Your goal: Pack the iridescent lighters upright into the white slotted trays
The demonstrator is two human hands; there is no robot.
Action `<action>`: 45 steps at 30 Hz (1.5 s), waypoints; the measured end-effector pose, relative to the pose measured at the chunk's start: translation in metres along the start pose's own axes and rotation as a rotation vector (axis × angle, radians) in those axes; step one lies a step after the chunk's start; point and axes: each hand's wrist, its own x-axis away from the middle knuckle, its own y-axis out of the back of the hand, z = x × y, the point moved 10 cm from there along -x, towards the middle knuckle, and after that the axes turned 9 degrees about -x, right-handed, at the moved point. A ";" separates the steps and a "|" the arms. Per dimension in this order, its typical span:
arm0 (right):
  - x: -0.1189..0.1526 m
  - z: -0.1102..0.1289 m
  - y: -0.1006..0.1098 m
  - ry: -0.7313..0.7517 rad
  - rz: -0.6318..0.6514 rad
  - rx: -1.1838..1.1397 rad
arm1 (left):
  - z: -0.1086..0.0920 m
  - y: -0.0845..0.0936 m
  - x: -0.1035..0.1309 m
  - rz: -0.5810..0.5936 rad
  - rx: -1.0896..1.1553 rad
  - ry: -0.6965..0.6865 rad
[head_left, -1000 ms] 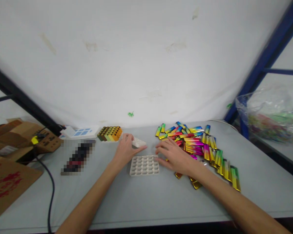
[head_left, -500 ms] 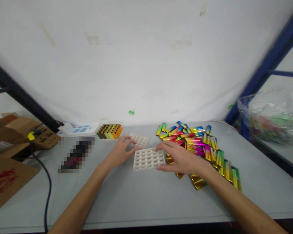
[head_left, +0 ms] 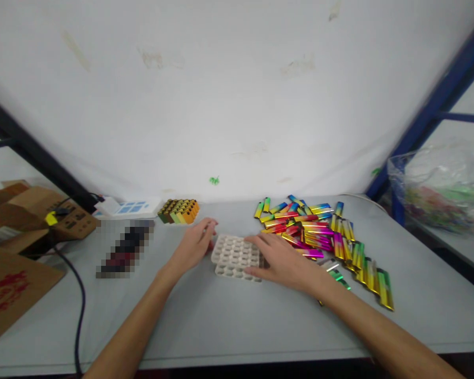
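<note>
- Leaving most cells uncovered, the upper tray is being clasped endwise by the right hand.
- Left hand is being held apart, grip unclear.

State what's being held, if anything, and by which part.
The upper white tray, by its right end, in the right hand. The left hand looks empty. Can't tell whether the lower white tray is gripped too.

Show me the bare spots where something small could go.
Bare grey table lies between the forearms, nearer than the white trays, and right of the shiny coloured sticks. Crowded: among those sticks, and at the left end, with cardboard and cable.
</note>
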 end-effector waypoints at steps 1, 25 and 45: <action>0.002 0.003 -0.005 0.022 0.046 0.015 | 0.010 0.001 0.000 0.002 0.043 0.051; 0.014 -0.004 -0.007 0.016 0.090 -0.065 | -0.054 -0.030 0.035 0.354 -0.151 -0.343; 0.006 -0.016 -0.008 -0.099 0.097 -0.187 | -0.055 -0.028 0.034 0.317 -0.290 -0.296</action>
